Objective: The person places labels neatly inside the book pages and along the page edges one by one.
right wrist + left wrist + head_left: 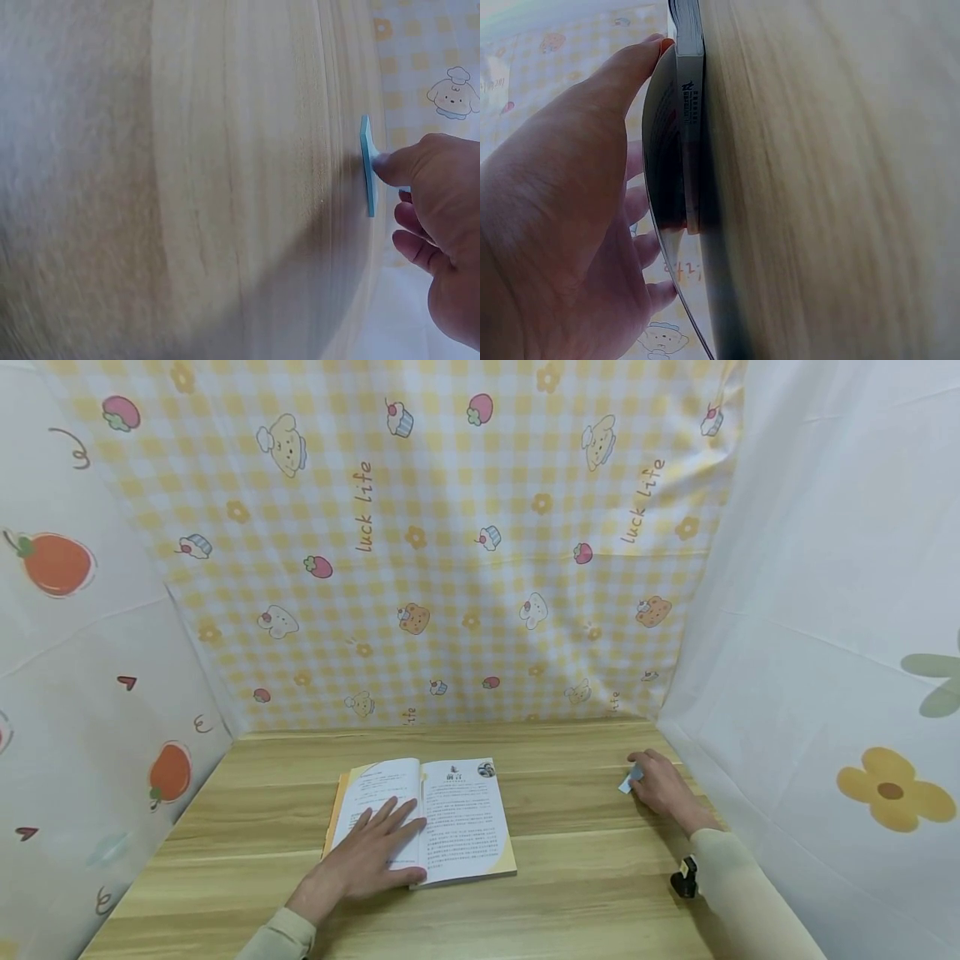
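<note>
An open book (pixel 467 818) with printed pages lies on the wooden table, left of the middle. My left hand (pixel 375 852) rests on its left page with spread fingers, the thumb near the bottom of the spine. In the left wrist view, that page (pixel 654 150) bows up beside the thicker block of pages, and the left hand (pixel 570 195) lies along it. Far to the right, my right hand (pixel 663 789) pinches a small light-blue sticky note pad (pixel 626 783) at the table. In the right wrist view, the thumb is against the pad (pixel 368 169); the other fingers are partly hidden.
A black wrist camera (pixel 684 878) sits by the right sleeve. Behind the wooden table (pixel 570 893) hangs a yellow checked curtain (pixel 450 577), with white printed sheets at the left (pixel 112 635) and right (pixel 817 652).
</note>
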The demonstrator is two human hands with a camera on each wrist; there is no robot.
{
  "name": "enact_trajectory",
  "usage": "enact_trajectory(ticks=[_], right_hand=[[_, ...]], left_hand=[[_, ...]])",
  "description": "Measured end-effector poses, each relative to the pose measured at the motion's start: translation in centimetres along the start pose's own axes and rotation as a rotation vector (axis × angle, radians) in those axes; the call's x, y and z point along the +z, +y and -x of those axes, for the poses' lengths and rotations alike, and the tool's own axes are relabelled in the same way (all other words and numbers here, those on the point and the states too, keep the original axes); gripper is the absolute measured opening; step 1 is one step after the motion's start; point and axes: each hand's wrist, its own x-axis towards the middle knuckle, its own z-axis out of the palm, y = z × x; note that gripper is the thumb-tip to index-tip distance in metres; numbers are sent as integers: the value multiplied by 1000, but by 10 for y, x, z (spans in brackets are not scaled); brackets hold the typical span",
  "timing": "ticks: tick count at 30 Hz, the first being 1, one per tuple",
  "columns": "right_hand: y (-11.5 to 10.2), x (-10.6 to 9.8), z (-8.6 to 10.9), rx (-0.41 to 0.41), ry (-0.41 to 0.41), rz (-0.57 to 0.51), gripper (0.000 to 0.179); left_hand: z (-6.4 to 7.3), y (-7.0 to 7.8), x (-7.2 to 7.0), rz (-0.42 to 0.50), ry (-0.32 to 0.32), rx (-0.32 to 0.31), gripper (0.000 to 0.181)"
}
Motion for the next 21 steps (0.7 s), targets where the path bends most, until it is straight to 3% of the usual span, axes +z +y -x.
enact_trajectory(ticks=[9, 16, 21], right_hand=[[4, 0, 0, 82, 22, -62, 26], [3, -2, -1, 115, 32, -44, 6], [4, -3, -1, 114, 22, -32, 11]], left_hand=[[0, 1, -1, 3, -4, -5, 92], [0, 1, -1, 5, -6, -8, 93], [0, 1, -1, 4, -12, -10, 94]])
